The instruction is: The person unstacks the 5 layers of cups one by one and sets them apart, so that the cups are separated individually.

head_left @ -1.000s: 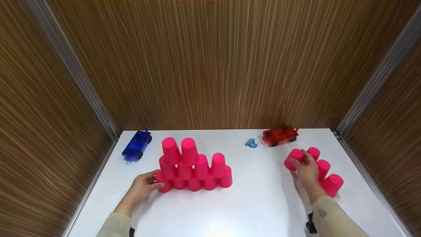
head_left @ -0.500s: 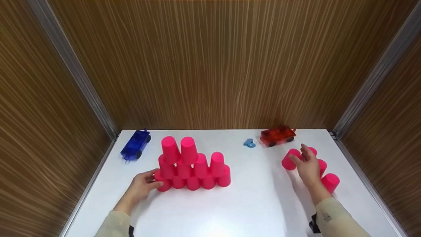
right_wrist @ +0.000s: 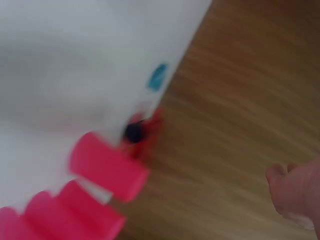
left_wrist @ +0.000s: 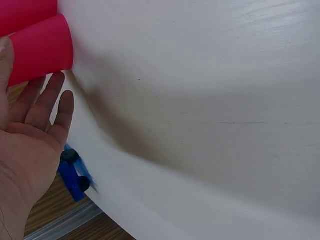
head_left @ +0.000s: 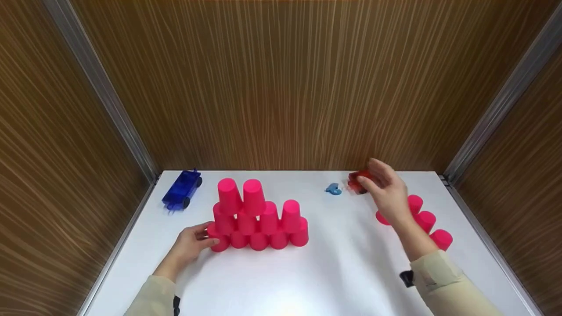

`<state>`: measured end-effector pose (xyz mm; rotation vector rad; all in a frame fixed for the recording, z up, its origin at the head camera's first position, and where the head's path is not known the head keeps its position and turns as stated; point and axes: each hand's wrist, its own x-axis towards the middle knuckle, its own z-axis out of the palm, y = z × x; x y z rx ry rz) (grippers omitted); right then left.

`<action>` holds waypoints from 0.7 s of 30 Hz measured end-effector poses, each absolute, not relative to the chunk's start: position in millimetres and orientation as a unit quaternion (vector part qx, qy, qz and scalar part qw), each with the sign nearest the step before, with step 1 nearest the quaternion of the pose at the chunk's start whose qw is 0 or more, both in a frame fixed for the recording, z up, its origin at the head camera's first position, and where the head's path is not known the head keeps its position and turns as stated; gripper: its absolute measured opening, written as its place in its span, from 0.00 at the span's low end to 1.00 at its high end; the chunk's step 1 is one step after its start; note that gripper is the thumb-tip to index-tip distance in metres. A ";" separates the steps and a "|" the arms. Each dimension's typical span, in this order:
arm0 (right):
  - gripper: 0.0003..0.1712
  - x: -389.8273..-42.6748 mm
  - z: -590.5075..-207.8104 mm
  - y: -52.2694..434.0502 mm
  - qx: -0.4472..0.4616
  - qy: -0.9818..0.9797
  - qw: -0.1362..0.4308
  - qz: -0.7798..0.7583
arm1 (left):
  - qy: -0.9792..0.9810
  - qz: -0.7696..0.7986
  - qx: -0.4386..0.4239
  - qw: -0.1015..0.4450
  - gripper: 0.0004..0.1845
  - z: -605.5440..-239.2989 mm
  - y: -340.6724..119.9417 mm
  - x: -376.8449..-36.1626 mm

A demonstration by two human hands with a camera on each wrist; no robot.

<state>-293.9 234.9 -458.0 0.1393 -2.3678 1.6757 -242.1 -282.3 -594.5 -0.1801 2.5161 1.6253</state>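
Observation:
Pink cups stand upside down in a stepped wall (head_left: 259,239), two cups on its top row at the left. My left hand (head_left: 186,248) holds the leftmost bottom cup (head_left: 220,241), thumb at its front and fingers behind; in the left wrist view that cup (left_wrist: 42,50) lies between thumb and fingers. My right hand (head_left: 386,191) is raised with nothing in it, its fingers loosely spread before the red toy car (head_left: 358,182). Below it are several loose pink cups (head_left: 425,220); the wrist partly hides one cup (head_left: 382,218). The right wrist view is blurred.
A blue toy car (head_left: 182,191) sits at the back left of the white table (head_left: 281,281). A small light-blue piece (head_left: 333,189) lies beside the red car. Wood-patterned panels (head_left: 281,87) stand behind and at both sides.
My right hand has come off the nearest loose cup and moved up and to the left, now covering part of the red car. That cup stayed put. My left hand keeps its place.

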 end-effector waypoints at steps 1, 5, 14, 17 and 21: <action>0.41 -292.8 -452.3 223.0 0.067 -0.809 0.119 0.572 | 0.835 0.542 -0.060 0.069 0.33 -594.7 -281.9 -241.9; 0.32 -287.5 -432.7 175.5 0.149 -0.801 0.116 0.568 | 0.831 0.548 -0.059 0.067 0.33 -596.0 -281.2 -241.0; 0.32 -279.5 -422.7 83.0 0.239 -0.797 0.067 0.551 | 0.839 0.536 -0.051 0.074 0.33 -595.2 -277.5 -240.6; 0.34 -278.1 -429.5 62.2 0.231 -0.810 0.031 0.538 | 0.838 0.537 -0.052 0.079 0.33 -594.9 -276.4 -240.6; 0.38 -277.5 -441.4 42.4 0.217 -0.823 -0.003 0.526 | 0.839 0.535 -0.054 0.083 0.33 -595.2 -276.1 -239.7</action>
